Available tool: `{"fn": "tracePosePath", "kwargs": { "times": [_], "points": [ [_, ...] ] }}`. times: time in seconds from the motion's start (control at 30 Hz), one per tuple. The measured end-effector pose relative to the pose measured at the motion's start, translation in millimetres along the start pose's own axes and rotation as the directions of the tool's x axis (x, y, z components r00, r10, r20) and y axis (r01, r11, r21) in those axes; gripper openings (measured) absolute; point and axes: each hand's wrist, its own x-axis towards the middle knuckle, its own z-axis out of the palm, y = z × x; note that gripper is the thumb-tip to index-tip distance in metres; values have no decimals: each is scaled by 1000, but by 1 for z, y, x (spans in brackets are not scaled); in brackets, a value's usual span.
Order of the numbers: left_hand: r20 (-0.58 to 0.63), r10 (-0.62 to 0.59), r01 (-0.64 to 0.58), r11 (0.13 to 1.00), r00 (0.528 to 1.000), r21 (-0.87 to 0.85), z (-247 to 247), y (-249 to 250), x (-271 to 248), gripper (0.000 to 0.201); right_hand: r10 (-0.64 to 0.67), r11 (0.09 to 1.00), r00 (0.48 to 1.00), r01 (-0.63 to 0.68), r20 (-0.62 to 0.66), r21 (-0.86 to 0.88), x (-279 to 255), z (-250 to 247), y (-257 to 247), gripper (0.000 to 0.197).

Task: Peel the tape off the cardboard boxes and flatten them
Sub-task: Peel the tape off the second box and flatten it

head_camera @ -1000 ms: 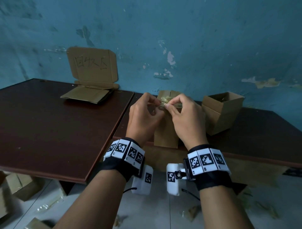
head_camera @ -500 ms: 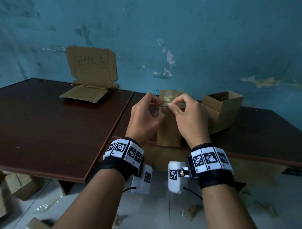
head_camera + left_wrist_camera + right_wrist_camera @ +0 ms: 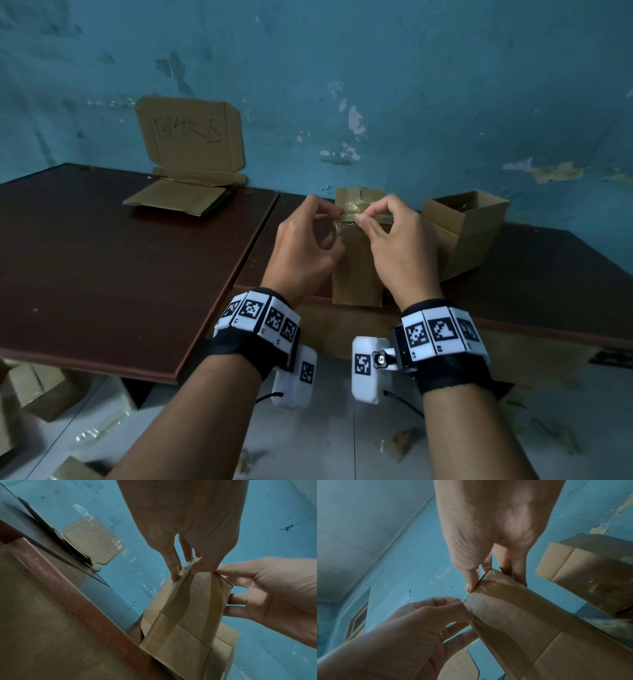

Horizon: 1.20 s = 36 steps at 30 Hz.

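Observation:
A tall brown cardboard box [image 3: 356, 270] stands at the near edge of the right-hand table [image 3: 534, 281]. Clear tape [image 3: 354, 209] crosses its top and runs down its front [image 3: 181, 601]. My left hand [image 3: 337, 219] pinches the tape at the box's top near edge, thumb against fingers [image 3: 175, 573]. Just to the right, my right hand [image 3: 361, 217] pinches the same strip with thumb [image 3: 471, 585] in front and fingers behind the edge. A thin line of tape [image 3: 477, 582] stretches between the two pinches. The box top behind the hands is partly hidden.
An open-topped cardboard box [image 3: 466, 233] stands just right of the taped one. Flattened cardboard [image 3: 178, 200] lies at the back of the left table under a lettered cardboard sign [image 3: 190, 135] leaning on the blue wall. Boxes [image 3: 41, 390] and tape scraps [image 3: 397, 445] lie on the floor.
My two pinching hands have drawn slightly apart at the box top, and a short stretch of tape now shows between them. The box stays in place.

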Motion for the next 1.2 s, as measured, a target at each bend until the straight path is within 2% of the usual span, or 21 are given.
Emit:
{"fn": "tracePosePath", "kwargs": {
  "times": [0.2,0.33,0.5,0.73,0.87,1.03,1.1,1.2],
  "points": [
    [1,35,-35,998,999,60,-2,0,1,34,-18,1000,1000,18,7,-4,-1,2,-1,12],
    [8,-9,9,999,1000,-45,-2,1,-1,27,-5,1000,1000,5,0,5,0,2,1,13],
    [19,-21,22,994,1000,-107,5,-8,0,37,15,1000,1000,-15,-11,25,2,-2,4,13],
    [-29,-10,12,996,1000,86,2,-13,1,19,13,999,1000,-12,-18,37,2,-2,4,12],
    [-37,4,-1,997,999,75,0,-11,1,14,7,1000,1000,-7,-13,22,2,-5,4,12],
    [-39,-45,47,996,998,72,0,-9,0,9,5,1000,1000,-5,-3,26,3,-7,6,12],
    [-50,-94,95,995,994,18,0,-8,1,8,16,1000,1000,-16,2,26,4,-8,7,12],
    [-50,-189,179,970,981,-166,0,-2,1,10,38,998,999,-39,27,44,5,-11,11,11]
  ]
}}
